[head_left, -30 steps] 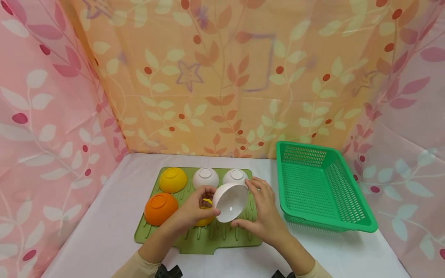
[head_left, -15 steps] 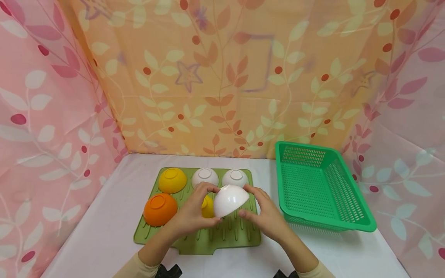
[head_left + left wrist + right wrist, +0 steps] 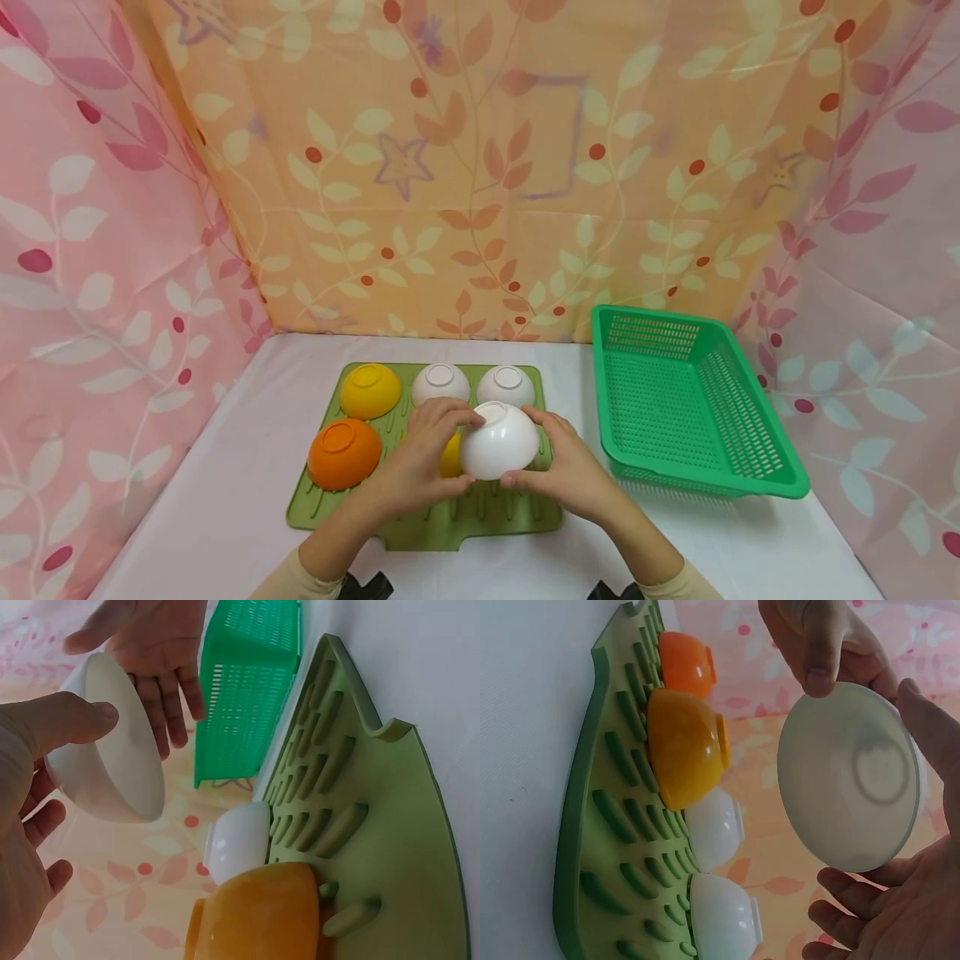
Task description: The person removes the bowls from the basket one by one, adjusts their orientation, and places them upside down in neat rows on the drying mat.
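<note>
Here, a white bowl (image 3: 499, 441) is held mouth-down above the green mat (image 3: 495, 512), just beside a yellow bowl (image 3: 452, 457), gripped by the curled fingers (image 3: 450, 412) of the left hand (image 3: 417, 458) and right hand (image 3: 564, 467) (one either side).

Three white bowls (image 3: 499, 440), two yellow bowls (image 3: 369, 389), one orange bowl (image 3: 343, 452), one basket (image 3: 693, 398), one mat (image 3: 517, 508).
</note>
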Action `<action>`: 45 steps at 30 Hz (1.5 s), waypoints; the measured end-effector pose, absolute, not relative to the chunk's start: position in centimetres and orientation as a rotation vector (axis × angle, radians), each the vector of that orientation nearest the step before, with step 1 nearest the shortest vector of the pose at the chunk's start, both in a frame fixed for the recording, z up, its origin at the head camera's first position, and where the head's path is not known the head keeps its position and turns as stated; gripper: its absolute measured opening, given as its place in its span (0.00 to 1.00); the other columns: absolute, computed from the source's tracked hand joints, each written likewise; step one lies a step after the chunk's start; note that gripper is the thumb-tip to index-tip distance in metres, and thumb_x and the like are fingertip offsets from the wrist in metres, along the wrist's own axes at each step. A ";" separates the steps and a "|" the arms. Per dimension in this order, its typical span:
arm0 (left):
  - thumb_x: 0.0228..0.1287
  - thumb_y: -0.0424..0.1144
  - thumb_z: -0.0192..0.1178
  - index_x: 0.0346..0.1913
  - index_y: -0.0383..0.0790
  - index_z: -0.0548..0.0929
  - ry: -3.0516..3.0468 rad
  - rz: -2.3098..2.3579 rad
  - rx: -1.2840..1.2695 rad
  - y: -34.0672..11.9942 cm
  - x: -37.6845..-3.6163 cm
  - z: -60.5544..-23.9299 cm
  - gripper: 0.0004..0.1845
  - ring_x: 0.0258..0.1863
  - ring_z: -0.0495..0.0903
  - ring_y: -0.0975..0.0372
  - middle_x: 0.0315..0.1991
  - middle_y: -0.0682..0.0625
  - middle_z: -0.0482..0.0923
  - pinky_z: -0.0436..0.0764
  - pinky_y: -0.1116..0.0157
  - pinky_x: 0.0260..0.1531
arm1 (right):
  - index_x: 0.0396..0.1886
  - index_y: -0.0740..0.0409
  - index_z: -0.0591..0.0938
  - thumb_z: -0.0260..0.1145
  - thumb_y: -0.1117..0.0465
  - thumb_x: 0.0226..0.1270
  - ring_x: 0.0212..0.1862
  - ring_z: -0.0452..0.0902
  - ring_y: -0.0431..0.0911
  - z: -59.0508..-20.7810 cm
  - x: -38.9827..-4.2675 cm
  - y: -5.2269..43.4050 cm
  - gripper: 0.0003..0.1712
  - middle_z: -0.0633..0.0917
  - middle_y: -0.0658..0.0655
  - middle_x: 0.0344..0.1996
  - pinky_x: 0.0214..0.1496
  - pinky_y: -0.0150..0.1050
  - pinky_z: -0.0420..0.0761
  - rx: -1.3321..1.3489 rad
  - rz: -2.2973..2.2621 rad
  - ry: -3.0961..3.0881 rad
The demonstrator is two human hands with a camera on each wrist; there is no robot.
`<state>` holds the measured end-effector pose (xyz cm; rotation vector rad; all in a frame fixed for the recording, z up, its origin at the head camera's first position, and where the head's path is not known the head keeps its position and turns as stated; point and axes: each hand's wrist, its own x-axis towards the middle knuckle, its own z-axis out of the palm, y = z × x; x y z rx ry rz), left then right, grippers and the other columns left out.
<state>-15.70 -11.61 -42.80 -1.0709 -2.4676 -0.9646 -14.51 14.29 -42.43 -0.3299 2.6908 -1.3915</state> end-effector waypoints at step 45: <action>0.43 0.54 0.83 0.71 0.61 0.72 -2.600 -1.607 -0.787 -12.5 -16.1 -42.2 0.48 0.69 0.70 0.58 0.68 0.60 0.72 0.67 0.39 0.66 | 0.73 0.36 0.70 0.87 0.43 0.42 0.70 0.66 0.55 -42.9 -15.0 14.6 0.55 0.70 0.49 0.67 0.67 0.69 0.66 -0.680 -1.610 2.734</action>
